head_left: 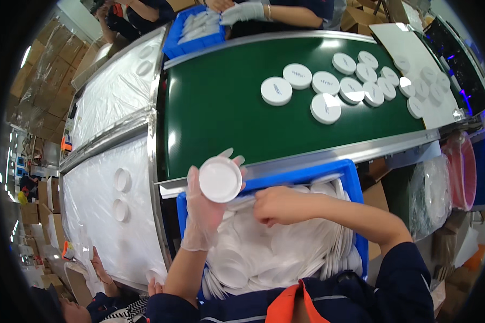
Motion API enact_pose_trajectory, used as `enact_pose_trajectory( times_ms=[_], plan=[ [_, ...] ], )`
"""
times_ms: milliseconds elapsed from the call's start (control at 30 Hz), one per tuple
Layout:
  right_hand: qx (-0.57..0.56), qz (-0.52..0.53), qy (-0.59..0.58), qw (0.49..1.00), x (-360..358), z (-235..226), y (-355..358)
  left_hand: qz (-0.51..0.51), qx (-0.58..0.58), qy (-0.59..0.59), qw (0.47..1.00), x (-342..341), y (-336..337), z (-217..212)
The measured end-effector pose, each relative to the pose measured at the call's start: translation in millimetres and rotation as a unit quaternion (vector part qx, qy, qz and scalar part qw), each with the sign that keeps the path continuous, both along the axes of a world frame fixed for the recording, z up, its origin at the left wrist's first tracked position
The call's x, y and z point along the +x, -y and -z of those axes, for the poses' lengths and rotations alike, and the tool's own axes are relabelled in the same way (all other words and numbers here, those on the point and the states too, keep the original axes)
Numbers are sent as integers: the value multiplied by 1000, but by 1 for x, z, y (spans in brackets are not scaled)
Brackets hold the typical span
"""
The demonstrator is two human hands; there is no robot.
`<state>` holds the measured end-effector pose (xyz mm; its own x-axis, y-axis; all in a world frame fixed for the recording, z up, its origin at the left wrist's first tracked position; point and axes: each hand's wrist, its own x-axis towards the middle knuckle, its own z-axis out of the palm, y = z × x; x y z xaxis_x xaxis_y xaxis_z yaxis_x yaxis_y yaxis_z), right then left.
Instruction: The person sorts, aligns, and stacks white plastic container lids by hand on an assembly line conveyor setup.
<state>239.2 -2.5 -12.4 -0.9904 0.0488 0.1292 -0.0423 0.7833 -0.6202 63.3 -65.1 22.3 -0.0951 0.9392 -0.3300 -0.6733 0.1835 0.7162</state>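
My left hand (203, 219), in a thin clear glove, grips a round white lid (220, 180) with its shallow hollow side facing up. It is raised over the far left corner of a blue bin (352, 175). Many thin white discs (285, 247) fill that bin, some stacked on edge along its right side. Just above them is my bare right hand (277, 206), fingers curled in; whatever is inside them, if anything, is hidden.
Beyond the bin runs a green conveyor belt (215, 118) carrying several white round lids (325, 108) with dark print. Plastic-covered tables (91, 204) stand left, two lids on the nearer one. A co-worker's gloved hand (245, 13) is by another blue bin (191, 46).
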Motion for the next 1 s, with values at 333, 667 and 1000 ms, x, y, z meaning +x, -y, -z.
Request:
enact_pose_trajectory(
  times_ms=[333, 667, 1000],
  plan=[
    [-305, 440, -140, 833, -26, -26, 11, -26, 65, -108, 992, 18, 24, 22],
    [-188, 342, -147, 909, -21, -29, 27, -276, -11, -467, 840, -105, 48, 1],
    [5, -7, 134, 991, -16, 29, 83, -255, -162, -906, 298, -153, 57, 42]
  ],
)
